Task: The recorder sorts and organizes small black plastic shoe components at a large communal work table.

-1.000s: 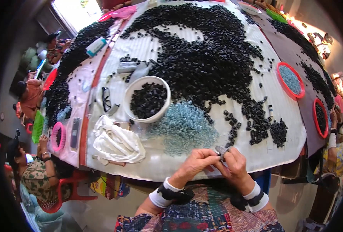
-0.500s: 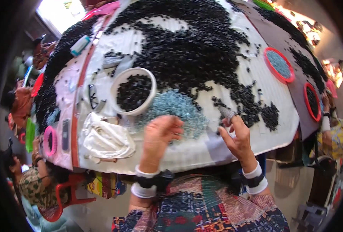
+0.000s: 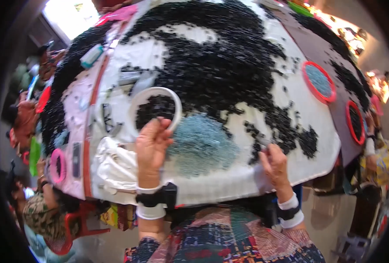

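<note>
My left hand [image 3: 152, 144] reaches over the near rim of a white bowl [image 3: 138, 100] that holds small black pieces, its fingers bent down at the bowl's edge. Whether it holds a piece I cannot tell. My right hand [image 3: 273, 161] rests on the white cloth [image 3: 229, 179] beside scattered black pieces [image 3: 291, 131], pinching a small dark piece between thumb and fingers. A heap of small pale blue pieces [image 3: 201, 142] lies between the two hands. Both wrists wear white and black bands.
A large spread of black pieces [image 3: 220, 52] covers the far table. Red-rimmed bowls [image 3: 319, 81] [image 3: 355, 122] stand at the right, a pink-rimmed one [image 3: 57, 165] at the left. A crumpled white bag [image 3: 113, 166] lies by my left hand. Other people sit at the left and right edges.
My hands were together at the table's near edge. The left hand has moved forward and left to the white bowl; the right has moved right to the black pieces.
</note>
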Available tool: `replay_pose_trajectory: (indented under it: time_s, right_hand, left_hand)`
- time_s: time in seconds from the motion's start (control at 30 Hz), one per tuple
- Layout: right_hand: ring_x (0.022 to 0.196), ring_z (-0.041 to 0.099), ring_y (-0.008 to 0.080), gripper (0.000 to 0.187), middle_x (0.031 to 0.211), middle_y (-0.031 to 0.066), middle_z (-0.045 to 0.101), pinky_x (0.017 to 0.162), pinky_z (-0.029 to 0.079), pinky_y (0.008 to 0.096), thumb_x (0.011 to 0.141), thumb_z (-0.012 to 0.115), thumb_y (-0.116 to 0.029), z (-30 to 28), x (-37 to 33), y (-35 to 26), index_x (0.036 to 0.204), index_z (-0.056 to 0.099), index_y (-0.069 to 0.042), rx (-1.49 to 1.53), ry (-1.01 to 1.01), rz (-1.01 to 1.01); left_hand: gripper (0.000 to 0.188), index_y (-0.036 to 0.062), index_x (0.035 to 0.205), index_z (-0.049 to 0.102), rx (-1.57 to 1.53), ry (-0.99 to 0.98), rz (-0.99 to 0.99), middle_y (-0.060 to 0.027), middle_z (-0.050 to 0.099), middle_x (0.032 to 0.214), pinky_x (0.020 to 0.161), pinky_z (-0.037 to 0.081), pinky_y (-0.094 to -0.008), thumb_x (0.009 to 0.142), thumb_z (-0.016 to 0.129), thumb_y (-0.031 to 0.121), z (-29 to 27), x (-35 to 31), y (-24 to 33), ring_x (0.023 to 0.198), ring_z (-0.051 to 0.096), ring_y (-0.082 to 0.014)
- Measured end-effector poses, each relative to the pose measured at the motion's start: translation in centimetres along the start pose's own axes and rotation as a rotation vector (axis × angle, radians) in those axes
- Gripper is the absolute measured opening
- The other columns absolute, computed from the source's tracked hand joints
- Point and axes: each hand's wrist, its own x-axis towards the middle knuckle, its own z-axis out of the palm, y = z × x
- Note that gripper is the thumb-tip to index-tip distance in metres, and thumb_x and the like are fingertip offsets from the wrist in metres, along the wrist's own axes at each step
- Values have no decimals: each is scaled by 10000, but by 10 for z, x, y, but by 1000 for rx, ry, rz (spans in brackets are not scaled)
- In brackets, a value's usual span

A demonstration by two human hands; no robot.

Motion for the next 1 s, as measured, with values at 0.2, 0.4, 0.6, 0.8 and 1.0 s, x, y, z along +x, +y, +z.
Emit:
replay_pose_trajectory:
  time_s: [0.2, 0.4, 0.6, 0.8, 1.0]
  right_hand:
    - [637, 546, 262, 188, 782, 147, 531, 572, 456, 361, 758, 627, -12, 8, 13, 5, 909, 518, 11, 109, 17, 146]
    - [615, 612, 259, 186, 749, 150, 589, 557, 480, 347, 766, 633, -71, 15, 33, 7, 892, 518, 3, 167, 13, 203]
    - [787, 653, 217, 282, 892, 144, 626, 627, 539, 274, 804, 569, 7, 28, 49, -13, 1080, 514, 26, 364, 115, 184]
    - [704, 630, 200, 196, 833, 129, 609, 558, 514, 274, 814, 551, 26, 8, 26, 3, 1011, 558, 27, 248, 88, 135]
    - [655, 586, 119, 229, 808, 82, 631, 535, 445, 233, 808, 587, 31, -2, 13, 9, 1031, 602, -20, 86, 83, 46]
  left_hand:
    - [179, 20, 1035, 605, 33, 16, 31, -142, 667, 956, 569, 589, -298, 906, 560, 136, -2, -6, -4, 720, 677, -181]
    - [241, 30, 1056, 587, -6, 70, -2, -127, 667, 943, 545, 563, -284, 924, 539, 225, 2, 3, 1, 685, 665, -173]
    - [353, 23, 1255, 489, -17, 39, -1, -136, 665, 997, 604, 587, -319, 952, 472, 202, -11, 2, 6, 755, 677, -199]
    - [307, 22, 1166, 530, -20, 50, 40, -121, 669, 905, 566, 574, -297, 932, 521, 220, -5, -7, 0, 689, 664, -179]
    - [275, -4, 1117, 545, 118, -122, -65, -93, 644, 851, 556, 574, -301, 932, 520, 198, 11, -30, -24, 659, 646, -160]
